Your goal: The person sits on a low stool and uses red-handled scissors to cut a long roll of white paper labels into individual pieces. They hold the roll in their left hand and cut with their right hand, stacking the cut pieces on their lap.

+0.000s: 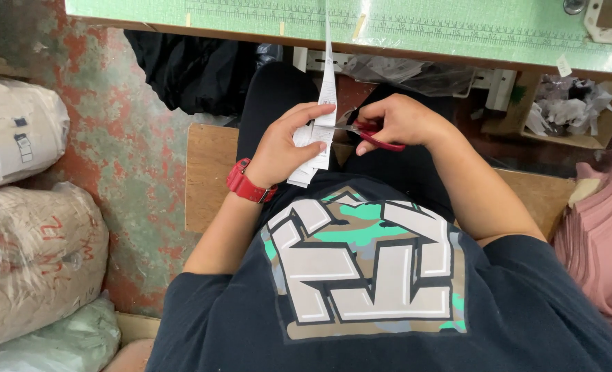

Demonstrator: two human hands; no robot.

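White paper strip (327, 103), hanging from the green table edge (457, 31) over the lap; left hand (289, 145) pinches its lower end taut; right hand (399, 120) grips red-handled scissors (371, 134), blades at the strip's edge

Wrapped bales (23, 227) lie on the worn floor beside a wooden bench (209, 172) under a green-topped table (457, 31).

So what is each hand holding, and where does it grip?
The left hand pinches the white paper strip near its lower end; the right hand grips red-handled scissors by the handles.
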